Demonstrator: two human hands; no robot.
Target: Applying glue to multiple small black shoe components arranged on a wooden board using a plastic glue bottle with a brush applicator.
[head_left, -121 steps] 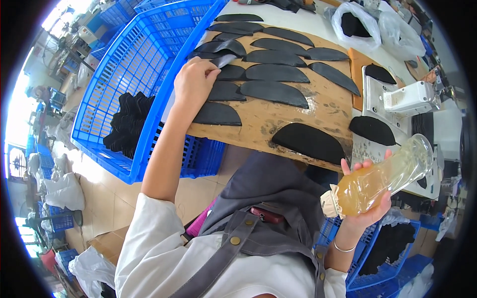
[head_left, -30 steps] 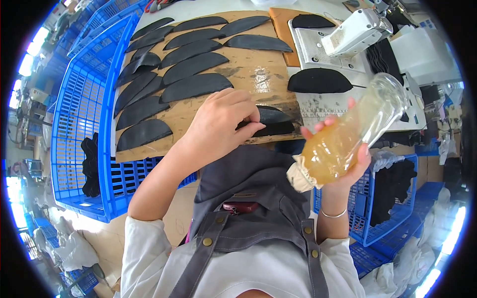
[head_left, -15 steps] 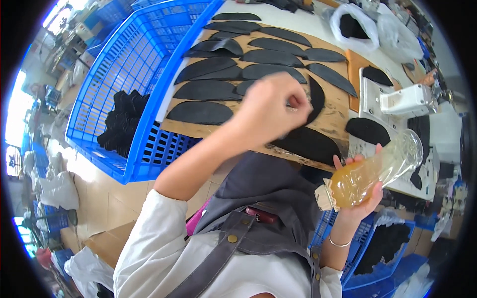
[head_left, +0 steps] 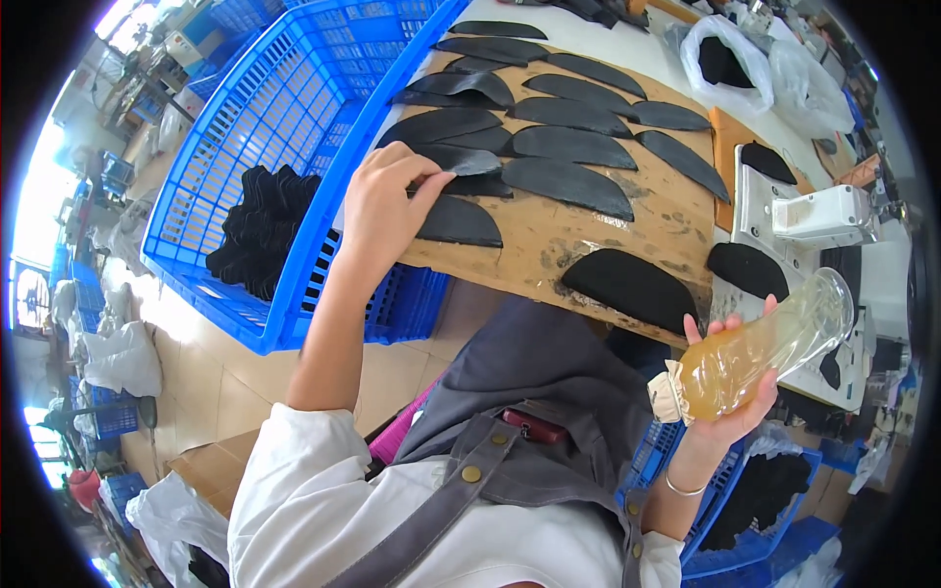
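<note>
There we had it at the near left corner of the desk [head_left: 613, 44]: the left hand [head_left: 385, 201] was pinching the left end of a dark half-moon piece [head_left: 466, 160] between thumb and fingers! The piece tilted over another one like it, and we could not tell whether it was wholly clear of what lay beneath.

Over to the right, at the near edge of the desk, we saw the right hand [head_left: 735, 416] wrapped around a clear bottle [head_left: 725, 377] of yellowish liquid, its cloth-covered mouth [head_left: 668, 394] slanting down to the left and its base up to the right.

Between the hands, hard by the near edge, we had a single matt black piece [head_left: 627, 289], flat on the brown board [head_left: 676, 245]. Beyond it, rows of shiny half-moon pieces [head_left: 573, 147] ran toward the far edge, some overlapping.

Toward the right edge we had a white machine [head_left: 818, 211], another black piece [head_left: 747, 268] lying just in front of it, and farther back a plastic bag [head_left: 760, 96]. Close along the left edge we saw a big blue basket [head_left: 286, 304] holding wavy black pieces [head_left: 260, 230].
</note>
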